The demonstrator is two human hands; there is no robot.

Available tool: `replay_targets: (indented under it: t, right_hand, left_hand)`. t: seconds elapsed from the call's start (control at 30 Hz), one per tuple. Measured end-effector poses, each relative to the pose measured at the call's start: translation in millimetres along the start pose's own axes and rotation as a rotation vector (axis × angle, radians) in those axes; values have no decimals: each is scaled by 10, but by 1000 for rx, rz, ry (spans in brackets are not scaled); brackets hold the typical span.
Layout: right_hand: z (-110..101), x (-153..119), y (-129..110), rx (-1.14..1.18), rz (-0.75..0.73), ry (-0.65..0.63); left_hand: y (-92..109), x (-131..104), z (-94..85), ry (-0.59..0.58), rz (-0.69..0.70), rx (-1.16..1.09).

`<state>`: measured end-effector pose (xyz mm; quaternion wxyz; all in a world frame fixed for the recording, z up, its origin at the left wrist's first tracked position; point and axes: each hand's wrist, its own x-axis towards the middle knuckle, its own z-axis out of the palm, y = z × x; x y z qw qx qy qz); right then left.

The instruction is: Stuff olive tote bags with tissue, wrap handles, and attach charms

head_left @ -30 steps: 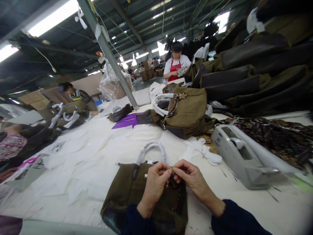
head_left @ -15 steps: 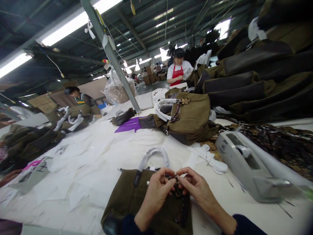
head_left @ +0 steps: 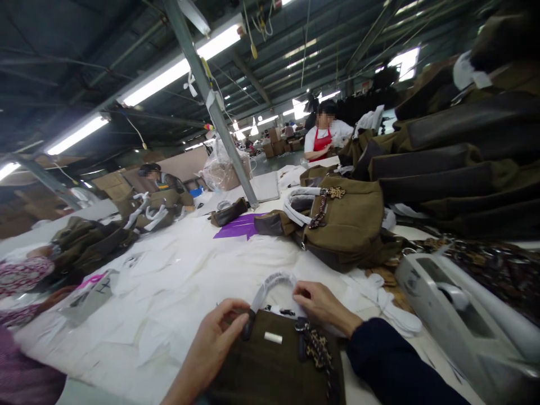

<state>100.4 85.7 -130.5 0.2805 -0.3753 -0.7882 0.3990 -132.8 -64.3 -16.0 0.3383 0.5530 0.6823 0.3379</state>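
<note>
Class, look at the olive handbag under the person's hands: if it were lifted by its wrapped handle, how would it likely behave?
The olive handbag lies flat and looks like soft cloth, so it would probably sag. Its wrapped handle arches upright, so likely stiffer. The leopard charm would probably dangle. Both the left hand and right hand steady it.

Left hand (head_left: 219, 332) and right hand (head_left: 320, 304) grasp the olive handbag (head_left: 274, 365).

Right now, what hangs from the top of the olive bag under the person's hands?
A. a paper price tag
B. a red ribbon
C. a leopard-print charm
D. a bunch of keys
C: a leopard-print charm dangles at the top edge of the olive bag, just below the right hand.
</note>
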Motion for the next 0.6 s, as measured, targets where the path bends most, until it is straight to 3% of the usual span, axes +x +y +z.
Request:
replay_targets:
  t: [0.07,0.13,0.23,0.43,0.5,0.6]
  right_hand:
    - [52,122,134,34,8,-42]
    - [83,148,229,75,2,-55]
    - [104,98,286,103,2,-38]
    - [206,85,422,31,-36,-19]
    - [256,77,518,2,-79,-36]
    - [285,23,601,-100,-94,-24]
  left_hand:
    - [-6,213,-142,25,23,63]
    - [-23,616,-235,59,77,187]
    - [-69,1552,-289,119,179,475]
    - [-262,3737,-275,313,81,685]
    - [-347,4270,-316,366,19,751]
    - [-502,4804,-462,389,-79,835]
